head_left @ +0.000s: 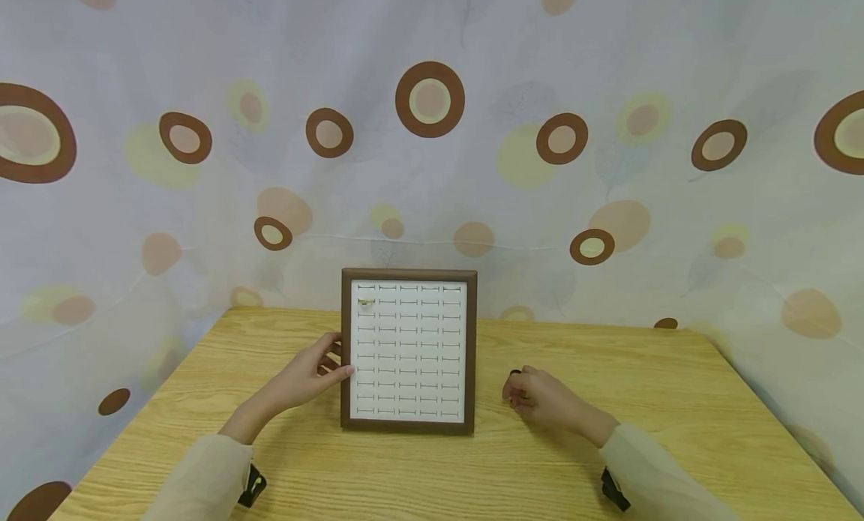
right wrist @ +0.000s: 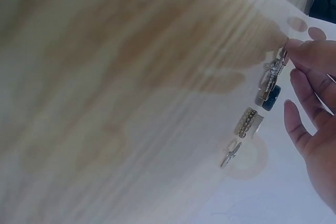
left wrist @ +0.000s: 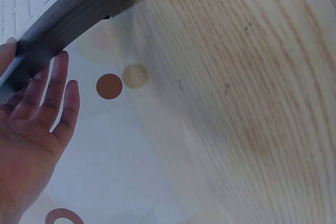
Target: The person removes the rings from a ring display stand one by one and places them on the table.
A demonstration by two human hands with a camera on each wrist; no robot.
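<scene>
A ring display board [head_left: 408,426] with a brown frame and a white slotted face stands tilted up on the table. My left hand [head_left: 300,378] grips its left edge, thumb on the front and fingers behind. One gold-coloured ring [head_left: 366,302] sits in the left slot of the second row. To the right of the board, my right hand [head_left: 547,401] is low over the table. In the right wrist view its thumb and finger pinch a ring [right wrist: 284,53]. Beside them, in a line, are a dark ring [right wrist: 272,99], a wide beaded ring [right wrist: 248,123] and a thin silvery ring [right wrist: 230,155].
The wooden table [head_left: 324,476] reaches back to a light curtain [head_left: 432,184] patterned with circles, which also hangs along both sides. Black wrist devices [head_left: 253,486] show by the sleeves.
</scene>
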